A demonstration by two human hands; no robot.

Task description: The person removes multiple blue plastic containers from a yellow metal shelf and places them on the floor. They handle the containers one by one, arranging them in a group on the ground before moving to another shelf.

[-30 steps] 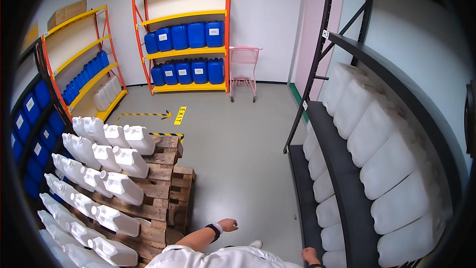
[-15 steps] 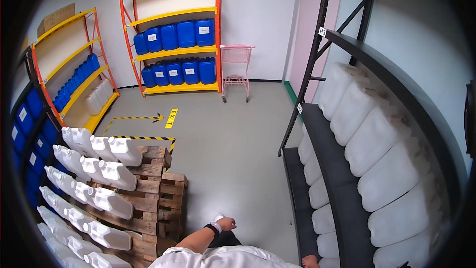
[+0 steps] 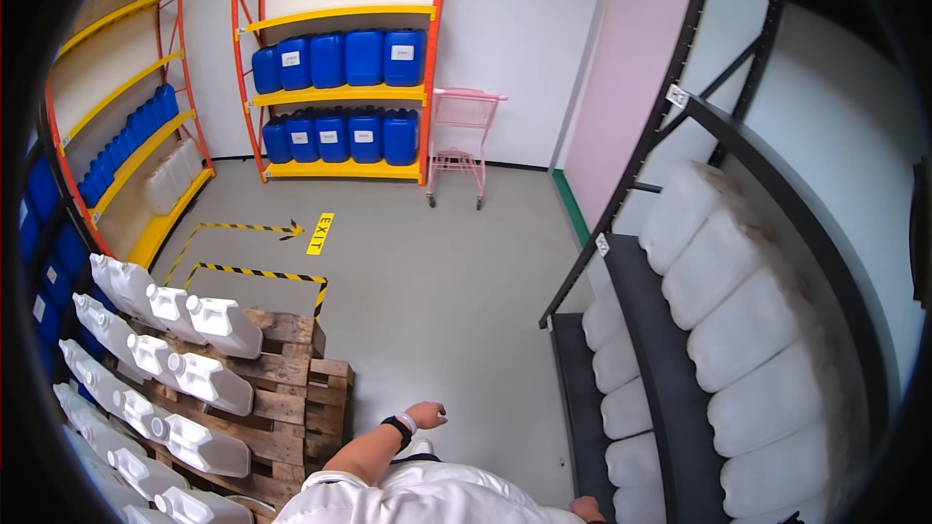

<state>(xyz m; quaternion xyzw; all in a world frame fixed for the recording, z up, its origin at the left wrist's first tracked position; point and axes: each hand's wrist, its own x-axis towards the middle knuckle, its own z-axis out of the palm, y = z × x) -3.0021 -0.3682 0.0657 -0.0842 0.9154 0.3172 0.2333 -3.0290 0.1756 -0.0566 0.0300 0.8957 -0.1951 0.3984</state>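
My left hand (image 3: 427, 415) hangs in front of me above the grey floor, its fingers loosely bent and apart with nothing in them. A dark band and a pale band circle that wrist. My right hand (image 3: 586, 509) shows only in part at the lower edge, beside the black shelf rack (image 3: 646, 315); its fingers are mostly hidden. Nearest my left hand is a wooden pallet (image 3: 282, 408) bearing rows of white plastic jugs (image 3: 209, 383). Large translucent white jerrycans (image 3: 743, 344) line the rack on my right.
Ahead, an orange and yellow rack (image 3: 340, 92) holds blue jerrycans (image 3: 364, 58). A pink shopping cart (image 3: 461, 141) stands beside it, left of a pink door (image 3: 631, 87). Another yellow rack (image 3: 121, 155) stands far left. Black and yellow tape (image 3: 257, 272) marks the floor.
The view has shifted: the pallet and its jugs sit lower and further left, the door further right. My left hand appears higher and slightly left; my right hand appears slightly left.
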